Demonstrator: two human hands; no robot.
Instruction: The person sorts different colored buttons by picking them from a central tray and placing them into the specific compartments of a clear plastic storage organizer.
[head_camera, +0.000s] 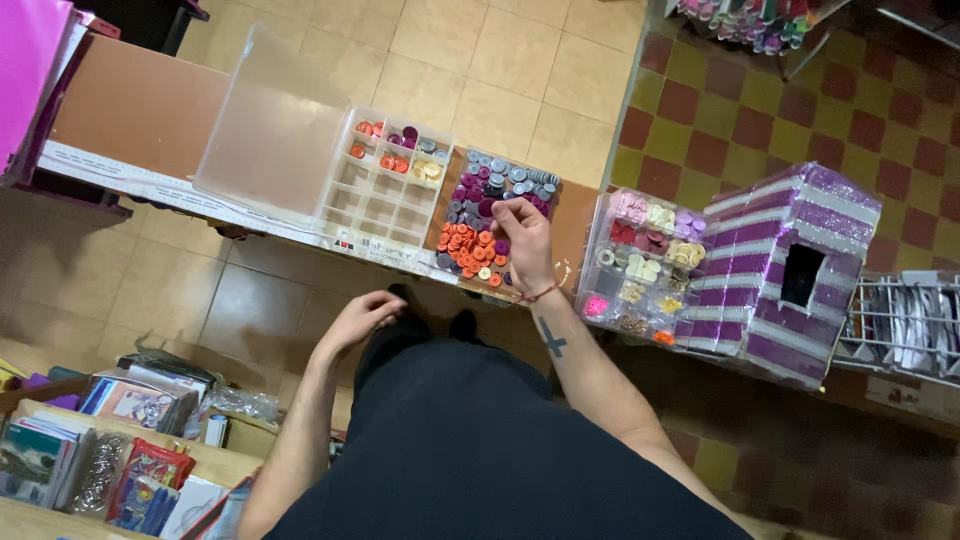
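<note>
Buttons (478, 228) heaped loose on the narrow counter (130, 105) could, I judge, get swept over its near edge by the right hand (523, 243), whose fingertips pinch together over the heap, though what they grip is unclear; the left hand (360, 315) hangs loosely curled, holding nothing, below the heap. Left of the heap an open compartment box (385, 180) holds orange, purple and pale buttons in its far cells, while right of it a clear organiser (645, 262) holds pink, cream and red ones.

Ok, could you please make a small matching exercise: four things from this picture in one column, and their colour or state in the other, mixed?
1. right hand
2. left hand
3. organiser box
4. striped house

a. purple and white
b. lid open
c. on the button pile
d. below the counter edge, holding nothing visible

Pairs: 1-c, 2-d, 3-b, 4-a
</note>
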